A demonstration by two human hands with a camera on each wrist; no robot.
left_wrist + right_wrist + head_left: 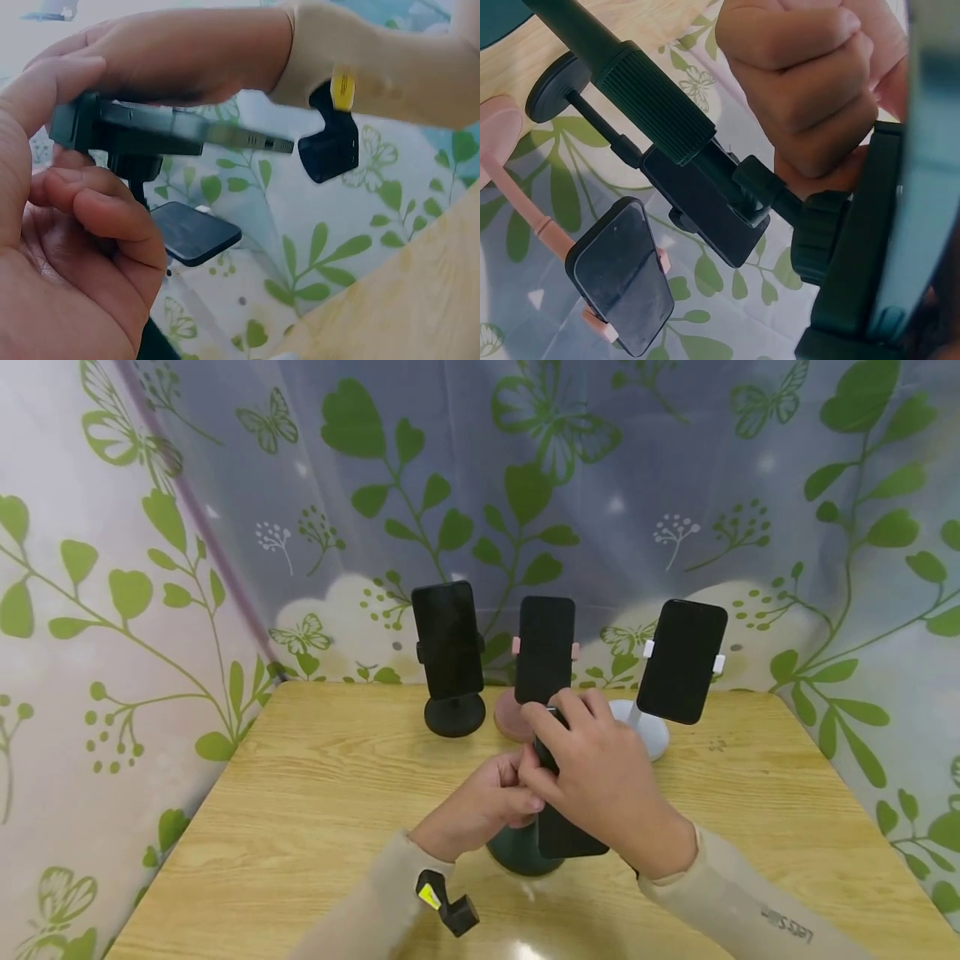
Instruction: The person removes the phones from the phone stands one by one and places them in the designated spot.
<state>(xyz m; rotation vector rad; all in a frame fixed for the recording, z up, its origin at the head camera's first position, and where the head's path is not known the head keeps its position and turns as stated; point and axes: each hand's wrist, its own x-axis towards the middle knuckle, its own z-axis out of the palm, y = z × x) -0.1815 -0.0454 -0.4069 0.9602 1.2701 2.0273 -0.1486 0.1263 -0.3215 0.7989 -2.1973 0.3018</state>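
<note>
A black phone sits against a dark green holder on a stand whose round green base rests on the table. My right hand grips the phone from above, its fingers curled over the upper end and its thumb at the left side. Beside it, my left hand holds the holder's left side; the left wrist view shows the thumb on the green clamp and the fingers curled below. In the right wrist view, the ribbed collar and knob show; the phone's edge is blurred.
Behind the hands stand three more phones in holders: black at left, pink in the middle, white at right. The wooden table ends at a leaf-patterned curtain.
</note>
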